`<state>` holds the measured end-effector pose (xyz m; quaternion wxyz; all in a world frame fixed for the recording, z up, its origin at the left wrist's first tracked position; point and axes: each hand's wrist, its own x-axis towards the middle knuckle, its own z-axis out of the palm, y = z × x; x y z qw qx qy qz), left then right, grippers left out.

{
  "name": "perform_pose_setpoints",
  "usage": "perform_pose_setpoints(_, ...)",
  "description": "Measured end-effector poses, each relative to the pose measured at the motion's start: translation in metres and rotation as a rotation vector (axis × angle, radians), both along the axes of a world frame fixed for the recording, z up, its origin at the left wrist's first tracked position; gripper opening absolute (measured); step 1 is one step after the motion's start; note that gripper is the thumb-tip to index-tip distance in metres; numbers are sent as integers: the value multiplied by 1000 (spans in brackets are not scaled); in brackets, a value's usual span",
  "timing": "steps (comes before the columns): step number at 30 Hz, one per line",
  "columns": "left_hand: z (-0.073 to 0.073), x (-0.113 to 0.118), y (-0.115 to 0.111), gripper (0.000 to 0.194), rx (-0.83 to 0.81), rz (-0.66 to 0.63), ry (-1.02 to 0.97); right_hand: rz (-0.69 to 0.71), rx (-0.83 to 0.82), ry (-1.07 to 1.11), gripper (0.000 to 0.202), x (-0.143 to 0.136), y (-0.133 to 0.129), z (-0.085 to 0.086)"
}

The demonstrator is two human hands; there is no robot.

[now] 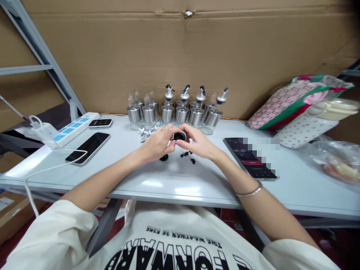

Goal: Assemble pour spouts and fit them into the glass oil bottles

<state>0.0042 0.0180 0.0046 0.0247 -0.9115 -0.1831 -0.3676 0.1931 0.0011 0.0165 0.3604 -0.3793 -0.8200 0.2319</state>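
Between my two hands, over the middle of the white table, is a small round black and silver cap (179,137). My left hand (161,141) grips its left side with the fingertips, and my right hand (197,142) closes on its right side. Under my left hand a flat black disc (164,158) lies on the table. Several small black pieces (192,161) are scattered below my right hand. Silver parts (144,134) lie in a pile behind my left hand, partly covered by it. Glass bottles with metal sleeves (149,113) stand behind, some with pourer tops (185,92).
On the left of the white table (135,187) are a power strip (75,129), a small black device (100,123) and a phone (88,148) beside a white cable. To the right lie another phone (247,157), a white dotted bottle (309,129), a patterned bag (281,107) and a plastic bag (334,157).
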Motion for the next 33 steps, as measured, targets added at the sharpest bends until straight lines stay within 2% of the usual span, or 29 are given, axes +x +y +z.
perform_pose_setpoints(7,5,0,-3,23,-8,47,-35,10,17,-44,32,-1,1,-4)
perform_pose_setpoints(14,2,1,-3,24,-35,-9,-19,0,-3,-53,42,-1,-1,-3)
perform_pose_setpoints(23,2,1,-6,23,3,-45,-21,35,68,-49,32,1,0,-4)
perform_pose_setpoints(28,2,1,-7,27,37,-69,-3,11,73,-65,26,0,0,-5)
perform_pose_setpoints(33,-1,0,-5,29,69,-7,55,-31,83,-70,27,-2,0,-5)
